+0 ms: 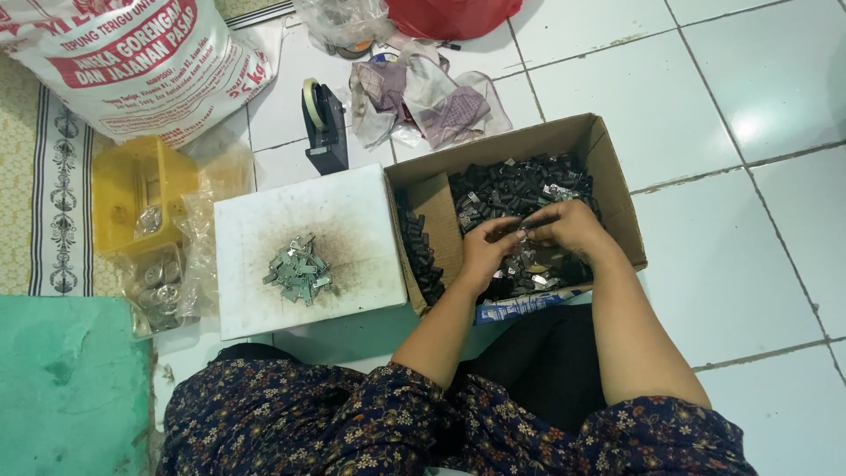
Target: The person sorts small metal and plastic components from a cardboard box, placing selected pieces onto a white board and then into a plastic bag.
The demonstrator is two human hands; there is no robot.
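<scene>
Small metal clip, silvery and partly hidden by fingers, sits pinched between the two hands above the open brown cardboard box on the white tiled floor.

Going from the left: a green mat covers the lower left corner, and above it a patterned cream rug carries a large white-and-red printed sack. Just beside the sack stands a yellow plastic container, with clear plastic bags of round metal pieces touching it. Next comes a white square board, stained dark in the middle, bearing a small heap of flat grey metal pieces. Behind the board stands a dark tape dispenser, and near it lie crumpled clear plastic bags.

Inside the cardboard box, a pile of small black and silver parts fills most of the space. The left hand is curled, its fingertips pressed on the clip from the left. The right hand is curled as well, fingers bent inward and nipping the same clip from the right; both hands touch at the fingertips over the pile.
</scene>
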